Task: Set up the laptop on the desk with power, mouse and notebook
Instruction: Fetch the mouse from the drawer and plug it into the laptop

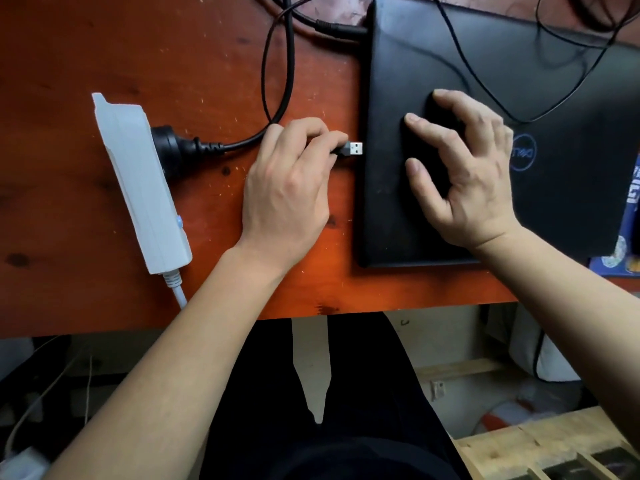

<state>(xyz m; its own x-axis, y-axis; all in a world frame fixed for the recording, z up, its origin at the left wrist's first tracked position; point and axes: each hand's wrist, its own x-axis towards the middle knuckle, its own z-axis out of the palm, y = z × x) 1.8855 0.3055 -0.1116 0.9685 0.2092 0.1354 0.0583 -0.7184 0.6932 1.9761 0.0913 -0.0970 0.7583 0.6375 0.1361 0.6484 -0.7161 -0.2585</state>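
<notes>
A closed black laptop [519, 74] lies on the reddish wooden desk [104, 46] at the right. My right hand [464, 174] rests on its lid over a black mouse [440, 112]; whether it grips the mouse I cannot tell. My left hand [291, 188] pinches a black USB plug [351, 148], its metal end just short of the laptop's left edge. A black power plug [176, 148] sits in the white power strip [138, 181] at the left. A thick black cable [332, 27] enters the laptop's upper left side.
Thin black cables [554, 109] loop over the laptop lid. A blue printed item [632, 220] lies beyond the laptop's right edge. The desk's front edge runs across the middle; below it are my dark-clothed legs and wooden planks [519, 448].
</notes>
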